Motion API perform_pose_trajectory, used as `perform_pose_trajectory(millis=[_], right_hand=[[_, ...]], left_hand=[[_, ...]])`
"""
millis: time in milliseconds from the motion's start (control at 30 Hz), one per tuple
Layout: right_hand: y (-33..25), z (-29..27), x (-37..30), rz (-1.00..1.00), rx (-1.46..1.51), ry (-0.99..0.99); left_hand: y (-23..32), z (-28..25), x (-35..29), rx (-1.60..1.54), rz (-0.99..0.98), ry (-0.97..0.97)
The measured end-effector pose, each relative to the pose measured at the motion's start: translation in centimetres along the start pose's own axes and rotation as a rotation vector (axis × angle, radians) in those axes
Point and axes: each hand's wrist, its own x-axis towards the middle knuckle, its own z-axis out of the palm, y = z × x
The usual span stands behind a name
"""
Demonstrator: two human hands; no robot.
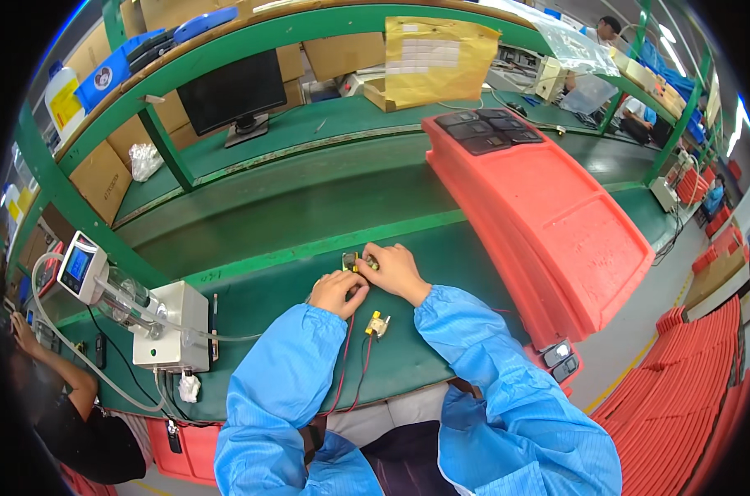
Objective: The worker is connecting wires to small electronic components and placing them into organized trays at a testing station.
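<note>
Two blue sleeves (280,364); two hands (338,292) (398,273): right pinching one small part (349,260), left grip unclear.

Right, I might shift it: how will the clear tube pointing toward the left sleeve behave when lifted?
Probably bendy but springy: the clear tube runs in a smooth curve without visible kinks. It looks thin, so likely light. Pulling could tug the screened unit, toward which it seems to lead.

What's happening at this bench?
A person in blue sleeves has the left hand and right hand close together at a small dark-faced part; the exact grip is hard to make out. Nearer the body, a yellow-and-metal piece lies loose on the green bench. Red trays stand at the right.
</note>
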Motion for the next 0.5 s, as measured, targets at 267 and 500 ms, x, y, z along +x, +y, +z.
perform_pose_trajectory(millis=[267, 500], right_hand=[[-0.9, 0.5, 0.7, -0.007, 0.092, -0.05], [-1.4, 0.3, 1.0, -0.01, 0.083, -0.069]], left_hand=[[-1.7, -1.3, -0.4, 0.059, 0.037, -0.058], [-2.3, -1.5, -0.4, 0.077, 0.022, -0.112]])
